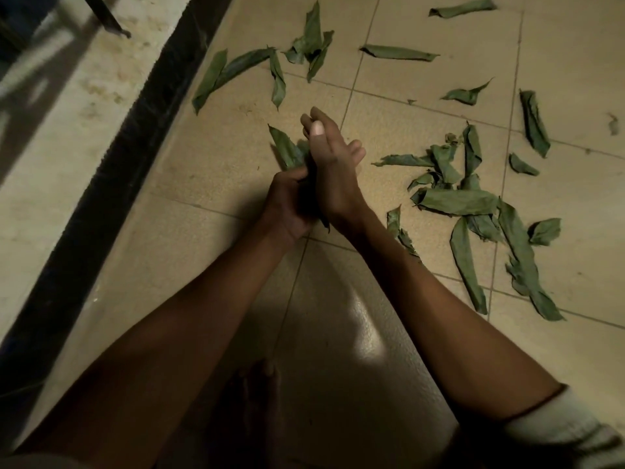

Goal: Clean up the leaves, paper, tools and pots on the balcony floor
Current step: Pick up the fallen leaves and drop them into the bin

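Several green leaves lie scattered over the tan tiled floor. My left hand grips a small bunch of leaves whose tips stick out above its fingers. My right hand rests flat against that bunch with straight fingers pointing away from me. A dense heap of leaves lies to the right of my hands. More leaves lie beyond my hands near the dark strip, and single leaves lie at the far right.
A black strip runs diagonally along the left side of the tiles, with a paler raised ledge beyond it. A dark furniture leg stands at the top left. My bare foot shows dimly at the bottom.
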